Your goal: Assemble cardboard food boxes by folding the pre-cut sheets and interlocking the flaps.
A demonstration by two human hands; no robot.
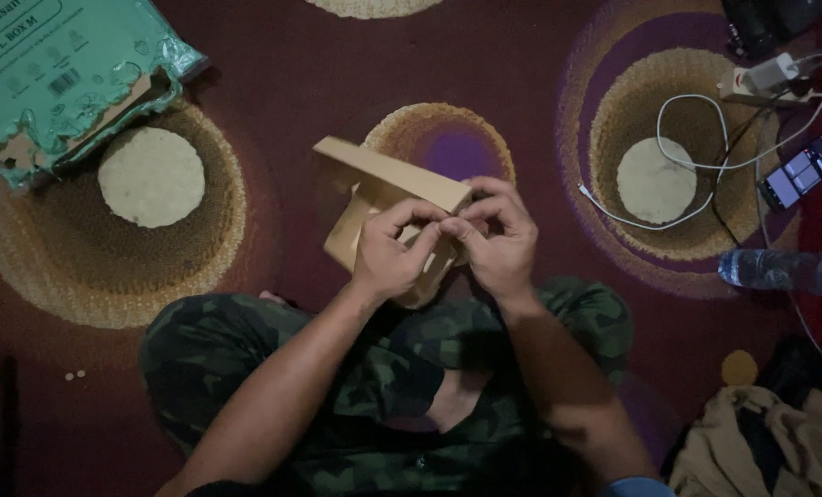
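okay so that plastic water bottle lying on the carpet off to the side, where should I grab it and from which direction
Take the water bottle around the middle of its barrel, coming down from above. It lies on its side on the carpet, so the round body faces up and is free, while its far end runs out of view.

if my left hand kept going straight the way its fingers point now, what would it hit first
Your left hand points right and slightly up, fingertips already on the folded cardboard piece. Going on, it would likely press into that cardboard and then meet your right hand, whose fingertips almost touch it. Depth is hard to judge from overhead.
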